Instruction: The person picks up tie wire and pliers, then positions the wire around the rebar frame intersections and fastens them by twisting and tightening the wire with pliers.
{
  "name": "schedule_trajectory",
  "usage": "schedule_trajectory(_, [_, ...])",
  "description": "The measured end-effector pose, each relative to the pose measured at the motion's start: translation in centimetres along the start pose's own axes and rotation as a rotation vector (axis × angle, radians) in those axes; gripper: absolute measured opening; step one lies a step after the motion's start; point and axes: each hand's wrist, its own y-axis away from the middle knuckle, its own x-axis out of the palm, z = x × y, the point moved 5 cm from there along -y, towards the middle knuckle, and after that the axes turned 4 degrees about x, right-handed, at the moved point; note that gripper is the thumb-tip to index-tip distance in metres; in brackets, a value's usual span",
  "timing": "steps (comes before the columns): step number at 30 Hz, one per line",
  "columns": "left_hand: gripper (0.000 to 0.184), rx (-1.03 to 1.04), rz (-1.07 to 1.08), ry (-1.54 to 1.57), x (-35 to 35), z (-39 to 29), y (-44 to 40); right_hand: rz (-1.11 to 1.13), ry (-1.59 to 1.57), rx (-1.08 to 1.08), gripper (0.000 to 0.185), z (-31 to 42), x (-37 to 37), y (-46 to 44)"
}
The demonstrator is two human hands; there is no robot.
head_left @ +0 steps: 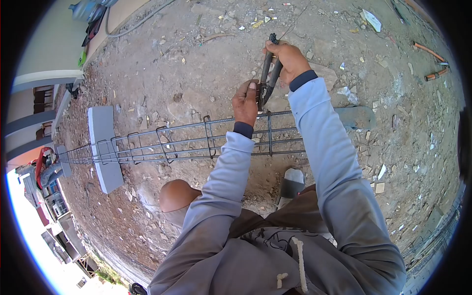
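My right hand is closed around the dark handles of a pair of pincers, above the far side of a rebar cage. The tool's head points down toward the cage, beside my left hand. My left fingers and thumb are pinched together at that head; what lies between them is too dark to make out. A thin wire runs upward from near my right hand. The cage has long bars with square stirrups around them, and my right sleeve hides part of it.
A grey block supports the cage on the left, with another block farther off. Orange-handled cutters lie at the right. Rubble and scraps cover the dirt ground. My knee and shoe are close to the cage's near side.
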Motion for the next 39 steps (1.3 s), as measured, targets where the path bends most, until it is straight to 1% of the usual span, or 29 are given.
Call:
schedule_trajectory(1, [0.026,-0.049,-0.036,-0.021,-0.5,-2.2,0.2,0.019,-0.024,-0.039,0.022,0.2,0.3,0.4])
schedule_trajectory(3, [0.027,0.001,-0.099,-0.072,-2.7,-4.2,-0.4,0.06,-0.07,-0.12,0.025,0.8,1.3,0.9])
schedule_trajectory(6, [0.026,0.137,-0.177,-0.231,-6.8,-6.8,-1.0,0.132,-0.004,-0.145,0.029,0.4,2.7,1.0])
schedule_trajectory(7, [0.025,0.124,-0.191,-0.207,-7.6,-8.2,-0.6,0.103,0.012,-0.034,0.03,0.3,3.3,1.8])
schedule_trajectory(9, [0.025,0.095,-0.231,-0.162,-9.0,-11.4,0.9,0.192,-0.052,0.016,0.027,0.2,4.6,3.1])
schedule_trajectory(10, [0.023,0.082,-0.25,-0.19,-9.6,-12.8,1.7,0.237,-0.081,0.041,0.025,0.1,5.2,3.5])
schedule_trajectory(13, [0.02,0.057,-0.292,-0.246,-11.1,-16.5,4.0,0.419,-0.196,0.177,0.03,-1.2,6.9,5.3])
schedule_trajectory(16, [0.02,0.027,-0.294,-0.253,-12.3,-19.1,4.9,0.55,-0.202,0.334,0.032,-3.3,8.9,8.6])
schedule_trajectory(17, [0.022,0.05,-0.266,-0.281,-12.7,-19.3,4.7,0.593,-0.162,0.346,0.032,-4.7,9.7,10.0])
schedule_trajectory(18, [0.022,0.025,-0.246,-0.262,-12.7,-19.6,4.5,0.635,-0.113,0.359,0.031,-6.6,10.7,11.4])
schedule_trajectory(20, [0.024,-0.042,-0.22,-0.214,-12.8,-19.6,4.9,0.667,0.089,0.372,0.029,-12.0,12.5,14.5])
schedule_trajectory(22, [0.026,-0.102,-0.2,-0.215,-13.7,-18.5,5.3,0.594,0.391,0.232,0.033,-18.8,13.3,17.3])
schedule_trajectory(24, [0.028,-0.149,-0.147,-0.233,-14.2,-17.9,4.9,0.568,0.581,0.281,0.042,-25.1,13.5,19.2])
schedule_trajectory(26, [0.03,-0.186,-0.087,-0.249,-14.9,-17.3,5.2,0.523,0.699,0.348,0.051,-29.4,13.4,20.3])
schedule_trajectory(27, [0.032,-0.212,-0.036,-0.211,-15.3,-16.9,5.3,0.525,0.743,0.333,0.052,-29.9,13.8,20.2])
schedule_trajectory(29, [0.033,-0.229,-0.002,-0.144,-17.0,-15.5,5.0,0.531,0.848,0.317,0.054,-31.2,14.7,20.0])
schedule_trajectory(32, [0.031,-0.262,0.079,0.019,-19.2,-14.6,4.9,0.527,0.995,0.155,0.055,-30.9,17.6,18.6])
schedule_trajectory(33, [0.03,-0.267,0.116,0.078,-19.9,-14.9,4.8,0.512,1.051,0.148,0.055,-31.6,18.3,18.1])
schedule_trajectory(35, [0.029,-0.264,0.181,0.072,-21.5,-15.5,4.7,0.469,1.157,0.129,0.056,-32.5,19.6,16.7])
schedule_trajectory(38, [0.027,-0.277,0.27,0.016,-24.4,-14.9,4.5,0.301,1.504,-0.083,0.045,-30.0,22.4,18.3])
schedule_trajectory(39, [0.027,-0.263,0.295,-0.024,-25.5,-14.0,4.2,0.289,1.432,-0.213,0.042,-27.6,23.9,19.2])
